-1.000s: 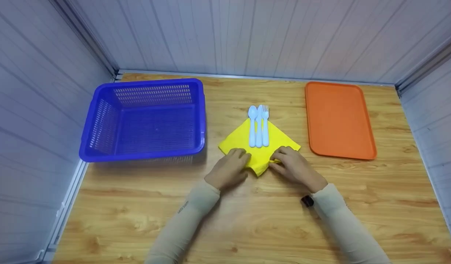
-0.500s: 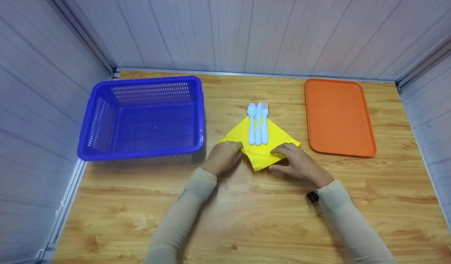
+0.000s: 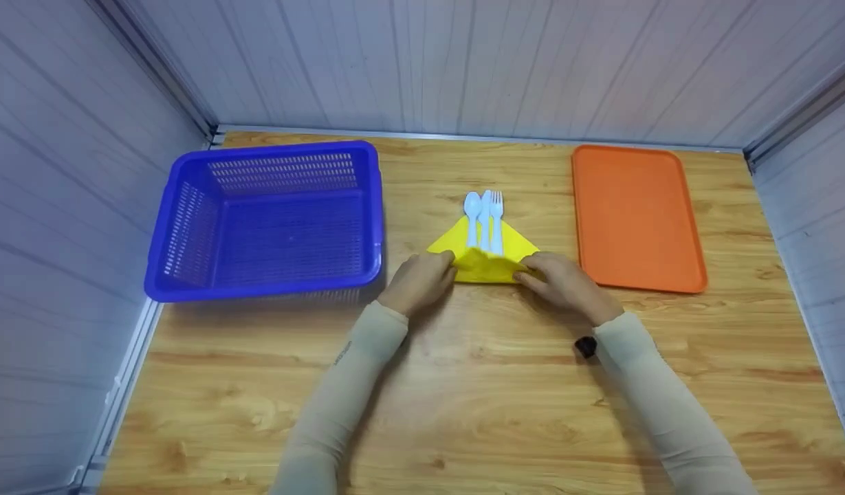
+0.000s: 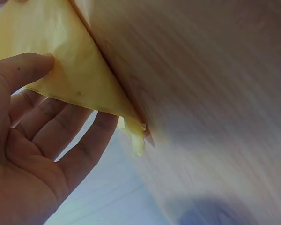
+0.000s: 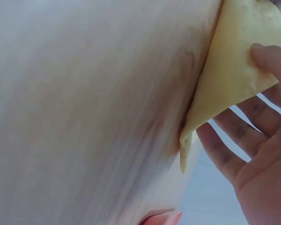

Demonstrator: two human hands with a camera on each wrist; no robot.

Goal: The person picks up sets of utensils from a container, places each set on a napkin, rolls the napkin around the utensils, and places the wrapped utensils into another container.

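Note:
A yellow napkin (image 3: 489,273) lies at the middle of the table, its near part folded up over the lower handles of the cutlery. On it lie a pale blue spoon (image 3: 472,206), knife (image 3: 485,218) and fork (image 3: 497,213) side by side, heads pointing away. My left hand (image 3: 422,278) pinches the fold at its left side; in the left wrist view the thumb presses on the cloth (image 4: 79,79) with fingers behind it. At the right side, my right hand (image 3: 563,282) pinches the same fold between thumb and fingers. The napkin's side corners are partly hidden by the hands.
A blue plastic basket (image 3: 265,291) with mesh sides stands at the left on the wooden table (image 3: 463,399). To the right lies a flat orange tray (image 3: 639,220). Panel walls (image 3: 429,69) close in the back and both sides.
Both hands have moved away from the body, carrying the napkin's near corner up and over the cutlery handles. That corner earlier lay flat, pointing toward the person. The cutlery has stayed in place.

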